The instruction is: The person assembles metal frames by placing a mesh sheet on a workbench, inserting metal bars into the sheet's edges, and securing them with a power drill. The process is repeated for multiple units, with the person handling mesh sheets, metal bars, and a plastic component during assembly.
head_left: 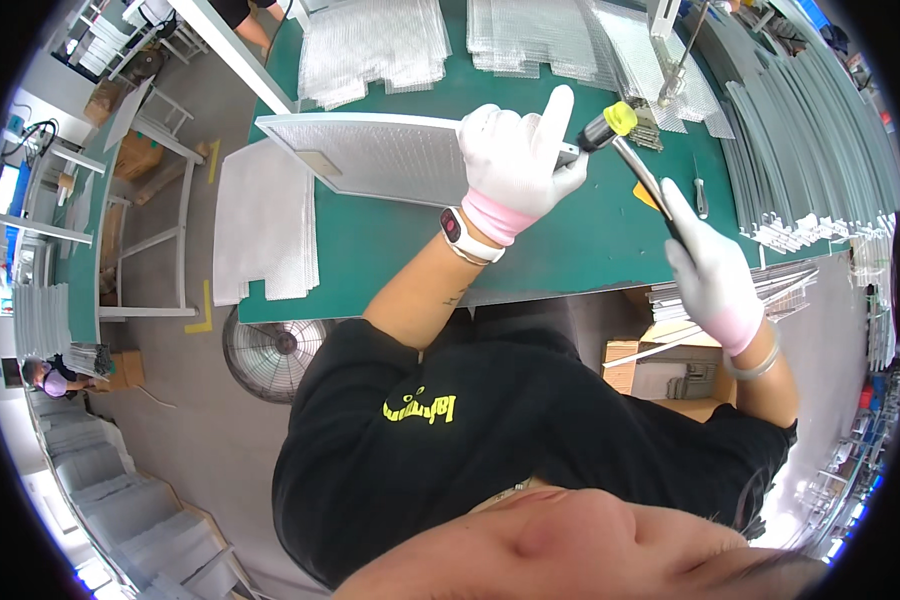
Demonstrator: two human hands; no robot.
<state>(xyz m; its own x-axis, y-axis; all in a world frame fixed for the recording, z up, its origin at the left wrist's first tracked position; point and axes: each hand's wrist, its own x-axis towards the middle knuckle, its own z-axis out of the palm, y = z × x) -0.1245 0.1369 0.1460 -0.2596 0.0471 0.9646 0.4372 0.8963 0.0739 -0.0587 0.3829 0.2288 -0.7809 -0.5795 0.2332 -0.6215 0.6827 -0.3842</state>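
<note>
My right hand (715, 275), in a white glove with a pink cuff, is closed around the handle of a mallet (638, 168). Its head is black with a yellow face and is beside the fingertips of my left hand (515, 160), close to a small grey end piece (568, 152). My left hand, gloved alike, grips the right end of a thin framed mesh panel (380, 155), with the index finger stretched out. The panel stands tilted on its edge over the green table (570, 255). Whether the mallet touches the end piece, I cannot tell.
Mesh sheets (265, 220) lie at the table's left, with more stacks (375, 45) along the back. A screwdriver (701, 190) lies right of the mallet. Long grey strips (810, 140) are piled at the right. A fan (280, 350) and an open carton (620, 370) stand below the front edge.
</note>
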